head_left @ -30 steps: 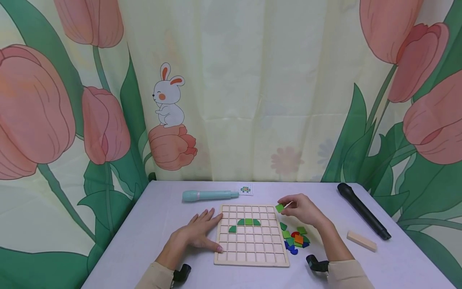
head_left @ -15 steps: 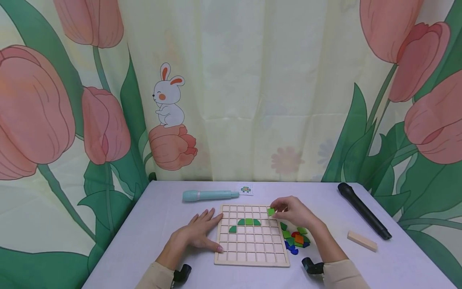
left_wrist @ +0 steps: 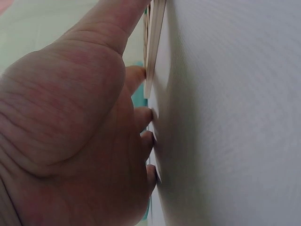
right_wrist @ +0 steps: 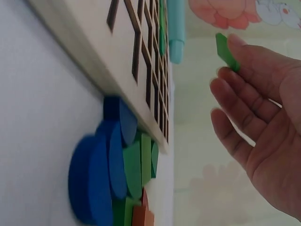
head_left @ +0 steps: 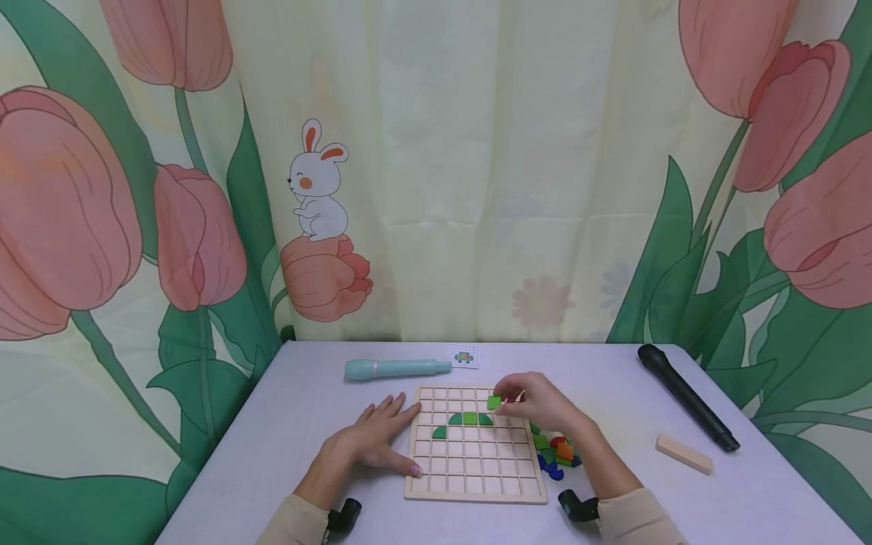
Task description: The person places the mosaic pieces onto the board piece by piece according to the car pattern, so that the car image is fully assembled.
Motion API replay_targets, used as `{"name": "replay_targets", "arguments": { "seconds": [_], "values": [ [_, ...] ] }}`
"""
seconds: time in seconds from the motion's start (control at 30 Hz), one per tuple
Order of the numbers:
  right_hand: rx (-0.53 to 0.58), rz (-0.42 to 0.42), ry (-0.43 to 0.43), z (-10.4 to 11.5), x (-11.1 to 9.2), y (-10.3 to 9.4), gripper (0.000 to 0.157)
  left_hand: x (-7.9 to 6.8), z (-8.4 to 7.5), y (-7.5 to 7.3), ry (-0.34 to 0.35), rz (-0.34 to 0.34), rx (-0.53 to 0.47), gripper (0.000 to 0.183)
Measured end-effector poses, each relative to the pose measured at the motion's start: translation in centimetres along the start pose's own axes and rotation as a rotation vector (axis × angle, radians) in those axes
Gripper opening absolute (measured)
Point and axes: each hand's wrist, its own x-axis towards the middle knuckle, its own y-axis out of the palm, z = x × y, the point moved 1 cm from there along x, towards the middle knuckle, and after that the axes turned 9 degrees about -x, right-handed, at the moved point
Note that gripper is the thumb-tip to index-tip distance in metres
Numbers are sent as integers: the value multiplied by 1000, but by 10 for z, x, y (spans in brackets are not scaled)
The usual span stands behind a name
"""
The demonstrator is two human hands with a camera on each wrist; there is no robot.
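Green block (head_left: pixel 493 403): light green, squarish face in the head view, seen thin and nearly edge-on in the right wrist view. It lies below and right of the frame centre, over the upper right part of the wooden board (head_left: pixel 471 448). The right wrist view shows a gap between block and board.

Right hand (head_left: pixel 534 401): thumb and fingers clamped on the block at their tips; the other fingers are bent and hold nothing else.

Left hand (head_left: pixel 381 435): fingers spread apart, flat beside the board's left edge. Thumb touches the board's lower left edge, index fingertip its upper left edge; the remaining fingertips rest on the table (head_left: pixel 272 431).

Board: pale wood, divided into square cells. Upper half carries a row of three: dark green curved piece (head_left: pixel 455 418), lighter green square (head_left: pixel 470 418), second dark green curved piece (head_left: pixel 484 418). A further green curved piece (head_left: pixel 439 432) sits lower left of that row.

Loose pile (head_left: pixel 565 450) just beside the board's right edge: green, blue, red and orange pieces. Blue ones (right_wrist: pixel 101 176) have rounded sides.
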Motion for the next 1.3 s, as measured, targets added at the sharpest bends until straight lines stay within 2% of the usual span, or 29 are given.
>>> {"name": "replay_targets", "arguments": {
  "seconds": [0.2,0.53,1.0,1.2,1.3],
  "values": [
    [-14,0,31,13,7,9,21,0,0,0,8,1,-7,120],
    [-54,10,-4,29,16,21,19,0,0,-1,-3,3,-9,120],
    [-83,147,-51,42,25,43,17,0,-1,-3,6,2,-1,120],
    [-111,158,-108,44,25,50,15,0,-1,-2,-4,11,2,120],
    [-120,169,-111,46,24,51,15,0,-1,-2,-2,12,7,120]
  ]
}}
